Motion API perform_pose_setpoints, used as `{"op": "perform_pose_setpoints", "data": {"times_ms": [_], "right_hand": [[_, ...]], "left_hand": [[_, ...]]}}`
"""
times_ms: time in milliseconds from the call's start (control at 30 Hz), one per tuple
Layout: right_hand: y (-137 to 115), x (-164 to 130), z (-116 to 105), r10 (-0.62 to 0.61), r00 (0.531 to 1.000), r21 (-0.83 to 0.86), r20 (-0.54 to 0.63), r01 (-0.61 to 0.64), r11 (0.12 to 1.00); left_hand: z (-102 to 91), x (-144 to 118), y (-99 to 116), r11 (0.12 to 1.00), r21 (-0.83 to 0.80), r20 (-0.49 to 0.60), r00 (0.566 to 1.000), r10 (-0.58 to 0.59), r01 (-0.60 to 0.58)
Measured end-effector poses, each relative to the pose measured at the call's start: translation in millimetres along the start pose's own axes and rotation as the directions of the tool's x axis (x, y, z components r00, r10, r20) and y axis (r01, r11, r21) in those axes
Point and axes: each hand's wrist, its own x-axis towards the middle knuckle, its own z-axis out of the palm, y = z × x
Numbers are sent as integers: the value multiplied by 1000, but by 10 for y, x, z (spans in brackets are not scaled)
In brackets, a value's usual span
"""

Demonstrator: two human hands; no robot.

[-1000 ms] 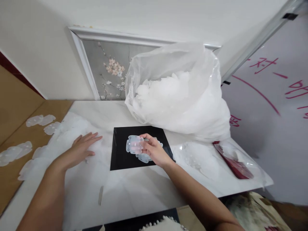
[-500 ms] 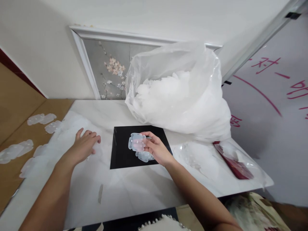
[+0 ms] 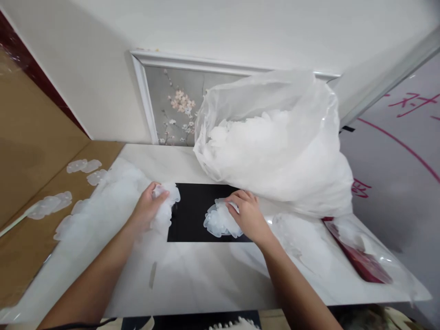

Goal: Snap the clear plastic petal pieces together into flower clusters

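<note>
Fingers of the left hand pinch translucent plastic cutouts at the black mat; a loose pinch could scatter them. The right hand curls at 1 pile there, grip unclear.

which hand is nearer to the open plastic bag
The right. The right hand is just in front of the plastic bag, at its lower edge; the left hand is farther off, to the bag's left, by the left edge of the black sheet.
</note>
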Motion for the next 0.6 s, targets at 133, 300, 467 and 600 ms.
{"op": "perform_pose_setpoints", "data": {"times_ms": [133,300,467,600], "right_hand": [[-293,39,54,-202,979,293,38,183,938],[-543,54,395,-312,950,489,-2,273,828],[-538,41,562,-313,919,423,-241,390,818],[-494,23,571,-360,872,333,-331,465,820]], "left_hand": [[217,-135,-45,973,-140,251,958,-142,181],[275,-196,-52,967,-152,355,924,-141,205],[204,-183,-43,966,-168,456,884,-103,199],[188,-185,-34,957,-143,477,865,-156,252]]}}
